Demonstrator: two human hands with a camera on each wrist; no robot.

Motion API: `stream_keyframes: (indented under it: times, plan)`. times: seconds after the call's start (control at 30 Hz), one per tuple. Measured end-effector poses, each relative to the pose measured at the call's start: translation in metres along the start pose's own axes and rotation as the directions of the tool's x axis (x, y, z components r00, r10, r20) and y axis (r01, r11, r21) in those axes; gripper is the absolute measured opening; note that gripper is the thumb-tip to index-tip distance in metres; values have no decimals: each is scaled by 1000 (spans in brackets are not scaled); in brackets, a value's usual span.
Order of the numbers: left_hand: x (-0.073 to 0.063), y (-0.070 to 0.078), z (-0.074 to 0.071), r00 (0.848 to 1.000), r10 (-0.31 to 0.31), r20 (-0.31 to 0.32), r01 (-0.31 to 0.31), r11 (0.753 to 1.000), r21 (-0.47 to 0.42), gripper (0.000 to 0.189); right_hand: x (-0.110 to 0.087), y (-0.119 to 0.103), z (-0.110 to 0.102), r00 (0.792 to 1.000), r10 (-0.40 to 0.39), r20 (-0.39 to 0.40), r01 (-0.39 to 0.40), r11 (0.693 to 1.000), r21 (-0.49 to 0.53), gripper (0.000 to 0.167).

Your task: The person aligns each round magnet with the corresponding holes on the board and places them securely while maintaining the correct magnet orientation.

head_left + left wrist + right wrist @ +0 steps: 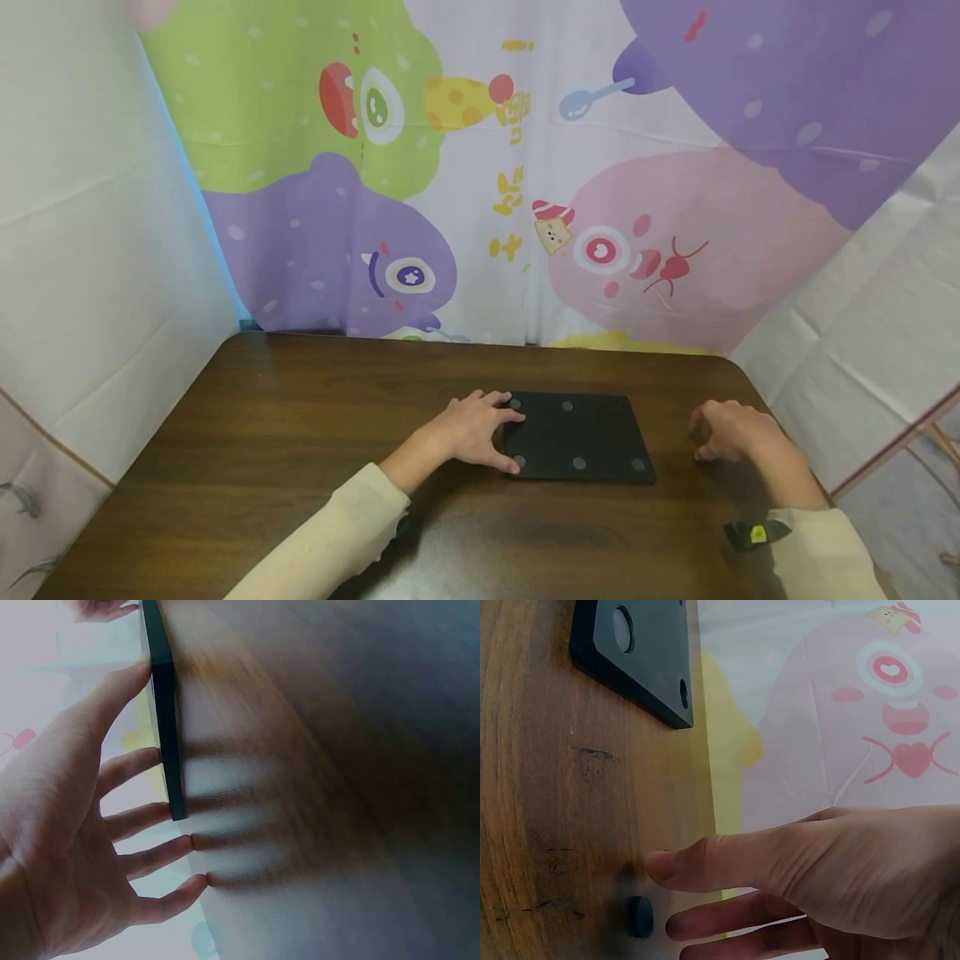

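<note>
A black rectangular board (573, 437) with round recesses lies flat on the table. Pale discs show in several recesses, while the one at its far right corner looks dark. My left hand (476, 429) rests at the board's left end with its fingers spread; thumb and index finger touch it, and the other fingertips reach past its edge in the left wrist view. To the right of the board, my right hand (731, 431) hovers with bent fingers. Just beyond its fingertips in the right wrist view, a small black disc (640, 916) sits on the tabletop, apparently untouched; the head view hides it.
The brown wooden table (315, 433) has rounded far corners. A cartoon-print curtain (480, 283) hangs along its far edge, with white fabric panels at both sides. A dark strap with a yellow mark (757, 534) is beside the right sleeve.
</note>
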State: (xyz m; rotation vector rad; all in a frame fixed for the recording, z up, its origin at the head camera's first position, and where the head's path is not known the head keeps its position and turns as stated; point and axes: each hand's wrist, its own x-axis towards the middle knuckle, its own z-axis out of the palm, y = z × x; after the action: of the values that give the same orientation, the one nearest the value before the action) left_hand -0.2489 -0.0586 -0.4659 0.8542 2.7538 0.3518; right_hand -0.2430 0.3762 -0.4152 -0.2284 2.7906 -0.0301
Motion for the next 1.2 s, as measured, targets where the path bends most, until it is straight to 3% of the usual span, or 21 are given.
stream_keyframes:
  times: [0.33, 1.2]
  plan:
    - [1, 0, 1, 1000, -1, 2, 1, 1000, 0, 85, 0, 1, 5, 999, 39, 19, -39, 999, 5, 37]
    - [1, 0, 1, 1000, -2, 2, 2, 1000, -8, 85, 0, -3, 10, 999, 29, -23, -30, 999, -16, 31]
